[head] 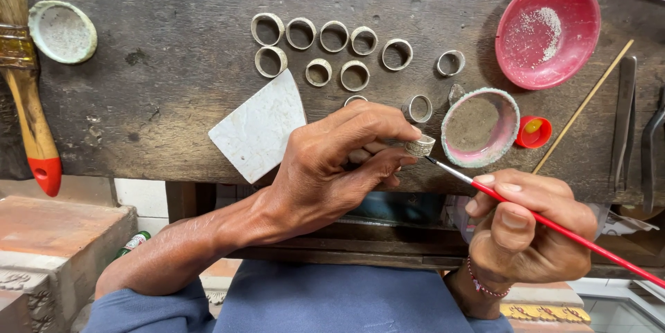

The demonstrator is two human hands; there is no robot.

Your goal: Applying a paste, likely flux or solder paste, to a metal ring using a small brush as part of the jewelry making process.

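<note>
Held in the right hand's (516,232) pinching grip, a thin red-handled brush (547,222) is touched to the patterned silver ring (420,145) pinched in the left hand (332,167) at the worktop's (159,97) near edge; steady dabbing is judged needed next.

Pale ring (420,145) pinched, tilted; red-handled brush (554,223) tip touching it.

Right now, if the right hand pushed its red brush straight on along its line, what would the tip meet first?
Most likely the ring pinched in the left hand: the right hand's brush tip sits just beside it, though depth is unclear.
</note>
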